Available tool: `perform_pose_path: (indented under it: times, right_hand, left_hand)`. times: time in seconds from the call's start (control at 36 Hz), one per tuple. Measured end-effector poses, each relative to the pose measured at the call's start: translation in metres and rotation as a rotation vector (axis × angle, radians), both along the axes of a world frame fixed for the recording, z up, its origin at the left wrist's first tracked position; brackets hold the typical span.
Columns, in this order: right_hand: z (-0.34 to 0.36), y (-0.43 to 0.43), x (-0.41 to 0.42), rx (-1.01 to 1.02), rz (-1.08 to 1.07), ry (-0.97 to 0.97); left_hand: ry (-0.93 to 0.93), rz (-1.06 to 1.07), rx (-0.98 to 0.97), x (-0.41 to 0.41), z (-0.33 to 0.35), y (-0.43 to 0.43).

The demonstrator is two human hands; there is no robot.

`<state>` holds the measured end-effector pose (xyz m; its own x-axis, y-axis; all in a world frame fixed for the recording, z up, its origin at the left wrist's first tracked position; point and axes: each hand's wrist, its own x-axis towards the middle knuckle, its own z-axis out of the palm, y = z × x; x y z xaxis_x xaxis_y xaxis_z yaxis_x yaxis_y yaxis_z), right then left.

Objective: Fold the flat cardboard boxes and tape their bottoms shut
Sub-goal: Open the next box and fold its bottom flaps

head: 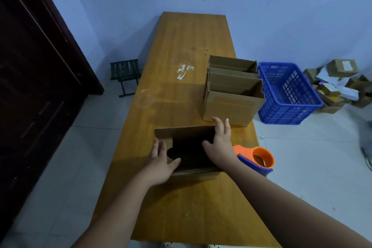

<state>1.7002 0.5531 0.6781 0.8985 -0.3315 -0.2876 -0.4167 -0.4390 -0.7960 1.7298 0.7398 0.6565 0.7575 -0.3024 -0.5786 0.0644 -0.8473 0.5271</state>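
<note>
An opened-up cardboard box (181, 132) stands on the wooden table (187, 50) in front of me, its dark inside facing up. My left hand (161, 164) presses on the box's left side flap, fingers spread. My right hand (219, 144) grips the box's right side, fingers over the far right corner and thumb inside. An orange and blue tape dispenser (259, 159) lies just right of the box, partly behind my right wrist. Several folded boxes (233, 88) stand in a row further back on the right.
A blue plastic crate (287, 94) sits on the floor right of the table. A heap of parcels (338, 82) lies beyond it. A small dark stool (125, 75) stands left of the table, near a dark door (36, 70). Tape scraps (184, 71) stick to the tabletop.
</note>
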Motion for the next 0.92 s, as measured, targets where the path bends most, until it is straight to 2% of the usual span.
perform_pose_path:
  times: [0.08,0.17,0.31,0.44,0.5,0.61,0.72,0.83,0.92]
  right_hand:
    - [-0.005,-0.014,-0.003,0.155,-0.215,-0.066]
    - [-0.015,-0.027,-0.01,0.095,-0.102,0.003]
    - [-0.031,-0.038,-0.029,0.012,0.131,-0.055]
    - [-0.034,-0.041,-0.038,0.083,0.177,-0.013]
    - [-0.033,-0.043,-0.038,0.106,0.215,-0.01]
    - [-0.032,-0.044,-0.04,0.25,0.19,0.035]
    - [-0.037,-0.042,-0.043,0.331,0.166,0.006]
    - [-0.041,-0.037,-0.047,0.231,0.198,-0.029]
    - [-0.045,-0.035,-0.048,-0.015,0.239,-0.021]
  left_hand:
    - [-0.001,0.008,-0.038,-0.002,-0.003,0.001]
    - [0.009,0.018,-0.051,-0.003,-0.004,0.002]
    - [0.0,0.045,-0.13,-0.001,-0.003,0.003]
    - [0.028,0.163,-0.404,-0.001,0.003,0.017]
    - [0.029,0.137,-0.481,0.0,0.0,0.029]
    - [0.036,-0.017,-0.443,-0.001,-0.006,0.042]
    - [-0.068,0.038,-0.445,-0.001,-0.017,0.042]
    - [-0.139,0.177,-0.511,-0.006,-0.027,0.033]
    - [-0.159,0.288,-0.549,-0.011,-0.035,0.028]
